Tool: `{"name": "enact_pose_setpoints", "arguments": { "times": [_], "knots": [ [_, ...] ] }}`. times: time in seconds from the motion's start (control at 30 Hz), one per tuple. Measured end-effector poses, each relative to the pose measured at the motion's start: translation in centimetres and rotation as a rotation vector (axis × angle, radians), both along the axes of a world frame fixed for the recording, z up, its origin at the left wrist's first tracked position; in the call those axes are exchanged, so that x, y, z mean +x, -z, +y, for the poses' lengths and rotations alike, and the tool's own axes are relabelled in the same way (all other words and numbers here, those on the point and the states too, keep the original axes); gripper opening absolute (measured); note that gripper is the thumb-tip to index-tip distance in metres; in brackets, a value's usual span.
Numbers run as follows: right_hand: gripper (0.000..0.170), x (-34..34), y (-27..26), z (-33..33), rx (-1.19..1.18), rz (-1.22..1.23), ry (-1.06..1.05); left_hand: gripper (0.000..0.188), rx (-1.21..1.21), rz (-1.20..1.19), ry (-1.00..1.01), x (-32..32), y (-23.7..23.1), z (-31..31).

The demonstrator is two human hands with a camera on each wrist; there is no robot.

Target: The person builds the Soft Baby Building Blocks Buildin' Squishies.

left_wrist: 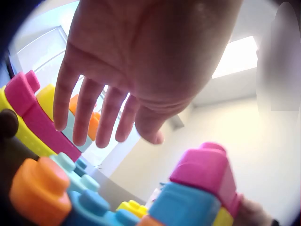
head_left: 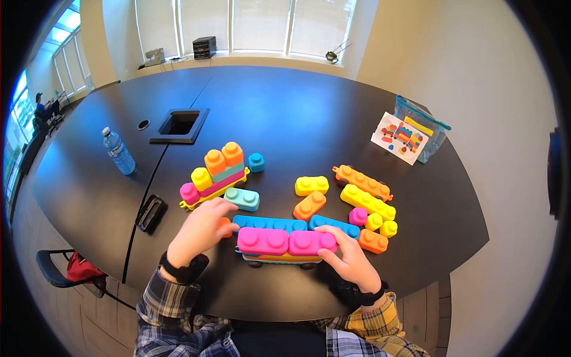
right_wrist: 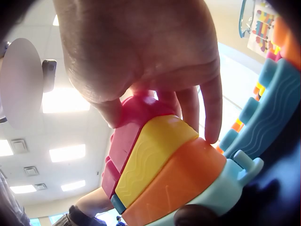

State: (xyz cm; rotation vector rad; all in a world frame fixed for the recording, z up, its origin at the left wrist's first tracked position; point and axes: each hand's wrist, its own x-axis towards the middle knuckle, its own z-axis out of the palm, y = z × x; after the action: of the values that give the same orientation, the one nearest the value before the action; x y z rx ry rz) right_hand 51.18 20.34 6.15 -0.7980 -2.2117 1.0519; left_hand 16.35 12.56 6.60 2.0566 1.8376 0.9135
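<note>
Near the table's front edge stands a layered toy-block wagon with a pale teal wheeled base (right_wrist: 221,188). An orange block (right_wrist: 181,176) and a yellow block (right_wrist: 155,141) form layers above the base, and two pink blocks (head_left: 262,242) lie side by side on top. My right hand (head_left: 352,262) grips the right-hand pink block (head_left: 310,244) between thumb and fingers. To the left, my left hand (head_left: 198,233) hovers with fingers loosely spread and nothing in them. Beneath it are an orange block (left_wrist: 40,190) and the end of a long blue block (head_left: 270,225).
A second stacked wagon (head_left: 217,184) stands at left, a pale teal block (head_left: 242,199) beside it. Loose blocks lie at right, including a long yellow one (head_left: 369,203) and an orange wheeled base (head_left: 363,181). Farther off are a water bottle (head_left: 121,156), picture card (head_left: 399,141) and clear bag (head_left: 437,138).
</note>
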Motion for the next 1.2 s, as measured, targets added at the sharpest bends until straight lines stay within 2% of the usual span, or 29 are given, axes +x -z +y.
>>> {"name": "enact_pose_setpoints", "arguments": {
  "times": [0.03, 0.07, 0.13, 0.17, 0.3, 0.4, 0.5, 0.53, 0.6, 0.63, 0.7, 0.73, 0.8, 0.83, 0.87, 0.93, 0.97, 1.03, 1.2],
  "knots": [
    [0.047, -0.1, 0.0, 0.0, 0.0, 0.001, -0.002, 0.033, -0.016, 0.179, 0.088, -0.2, 0.5, 0.5],
    [0.047, -0.1, 0.1, 0.0, -0.002, 0.004, -0.002, 0.033, -0.015, 0.18, 0.086, -0.1, 1.0, 0.7],
    [0.047, 0.0, 0.3, 0.1, -0.003, 0.007, 0.0, 0.035, -0.058, 0.344, 0.111, 0.6, 2.1, 1.3],
    [0.047, 0.0, 0.4, 0.1, -0.01, 0.013, -0.005, 0.034, -0.131, 0.333, 0.115, 0.6, 2.4, 1.7],
    [0.048, 0.1, 0.7, 0.2, 0.016, 0.016, -0.008, 0.039, -0.054, 0.167, 0.215, -0.3, 4.2, 2.6],
    [0.048, 0.0, 0.4, 0.1, 0.02, 0.013, -0.004, 0.04, -0.024, 0.092, 0.129, 0.4, 0.6, 0.9],
    [0.048, 0.0, 0.2, 0.5, 0.064, 0.002, -0.034, 0.049, 0.195, 0.091, 0.06, 0.4, -1.6, -0.1],
    [0.048, 0.0, 0.3, 0.8, 0.065, 0.002, -0.035, 0.049, 0.196, 0.092, 0.06, 0.5, -2.3, -0.5],
    [0.059, 0.0, 0.5, 1.5, 0.218, 0.102, -0.063, 0.051, 0.217, -0.028, -0.011, 1.0, -3.8, -1.3],
    [0.059, -0.2, 0.2, 1.4, 0.22, 0.104, -0.062, 0.055, 0.214, -0.048, -0.02, 1.2, -4.1, -1.7],
    [0.073, -0.6, -0.4, 1.1, -0.016, 0.342, 0.015, 0.056, 0.221, -0.081, 0.019, 2.0, -4.8, -2.2],
    [0.073, -0.7, -0.5, 1.3, -0.016, 0.341, 0.017, 0.057, 0.227, -0.117, 0.057, 2.4, -5.0, -2.4],
    [0.086, -0.8, -0.7, 1.6, 0.004, 0.433, -0.022, 0.057, 0.224, -0.115, 0.078, 3.1, -5.2, -2.8],
    [0.073, -1.1, -1.3, 1.1, -0.058, 0.497, -0.02, 0.056, 0.218, -0.131, 0.104, 3.5, -5.2, -2.8],
    [0.073, -1.0, -1.1, 1.2, -0.058, 0.496, -0.023, 0.056, 0.212, -0.147, 0.129, 3.8, -5.1, -2.9],
    [0.054, -0.6, -0.6, 1.6, 0.068, 0.35, 0.017, 0.053, 0.202, -0.159, 0.116, 4.1, -4.6, -3.2],
    [0.054, -0.6, -0.5, 1.3, 0.069, 0.35, 0.017, 0.052, 0.186, -0.193, 0.112, 4.3, -4.4, -3.3],
    [0.04, -1.0, -0.6, 0.6, -0.002, 0.402, 0.084, 0.051, 0.168, -0.227, 0.108, 4.5, -4.1, -3.5],
    [0.039, -0.9, -0.5, 0.3, 0.077, 0.371, 0.091, 0.047, 0.163, -0.275, 0.092, 4.8, -3.7, -3.9]
  ]
}}
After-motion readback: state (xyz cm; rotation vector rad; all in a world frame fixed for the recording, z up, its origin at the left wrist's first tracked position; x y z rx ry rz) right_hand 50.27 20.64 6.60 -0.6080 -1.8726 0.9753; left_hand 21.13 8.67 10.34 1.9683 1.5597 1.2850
